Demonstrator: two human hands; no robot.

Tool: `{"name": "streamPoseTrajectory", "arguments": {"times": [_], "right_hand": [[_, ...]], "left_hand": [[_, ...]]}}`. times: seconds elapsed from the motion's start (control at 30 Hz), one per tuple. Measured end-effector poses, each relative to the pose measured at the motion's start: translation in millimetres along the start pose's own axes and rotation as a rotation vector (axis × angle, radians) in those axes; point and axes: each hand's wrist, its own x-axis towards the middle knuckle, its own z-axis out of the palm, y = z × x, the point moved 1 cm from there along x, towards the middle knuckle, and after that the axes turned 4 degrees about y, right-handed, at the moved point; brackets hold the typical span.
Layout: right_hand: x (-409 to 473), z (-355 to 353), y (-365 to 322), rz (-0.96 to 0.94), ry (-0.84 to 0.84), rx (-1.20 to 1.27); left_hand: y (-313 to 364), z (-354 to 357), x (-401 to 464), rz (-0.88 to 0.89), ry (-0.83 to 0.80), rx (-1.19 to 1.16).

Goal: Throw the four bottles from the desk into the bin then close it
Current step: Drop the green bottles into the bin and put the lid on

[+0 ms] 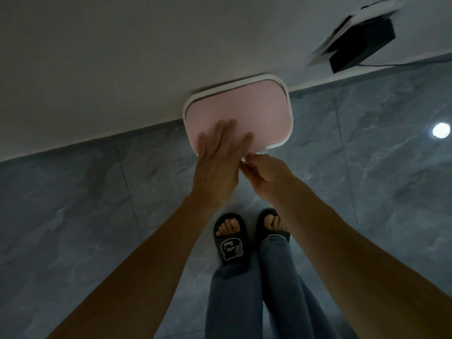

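Pressing flat on the pink lid [244, 111] of the bin [286, 104], left hand [217, 165] spread wide with fingers [226, 133] splayed across the ribbed surface, holding nothing. Pinching at the lid's near edge with the right hand [264, 174], fingertips [247, 159] narrowed around something small and pale, too blurred to name. Standing against the white wall [97, 69] on grey marbled floor tiles [73, 216], bin lid down inside its white rim, no bottle showing, dark slippers [231, 238] just below the hands.
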Motion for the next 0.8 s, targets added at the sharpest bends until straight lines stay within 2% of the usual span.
{"name": "streamPoseTrajectory", "arguments": {"times": [0.37, 0.57, 0.7, 0.77, 0.8], "right_hand": [[15, 2, -6, -0.042, 0.035, -0.082], [21, -3, -8, -0.065, 0.004, -0.154], [-2, -16, -13, -0.176, -0.006, -0.523], [-29, -31, -16, -0.265, -0.01, -0.825], [-50, -47, -15, -0.325, -0.007, -0.989]], "left_hand": [[-10, 12, 14, 0.031, 0.018, 0.041], [-10, 6, 14, 0.007, -0.047, 0.031], [-2, -25, 12, -0.072, -0.14, -0.036], [6, -48, -5, -0.194, -0.192, -0.094], [12, -66, -24, -0.257, -0.268, -0.133]]}}
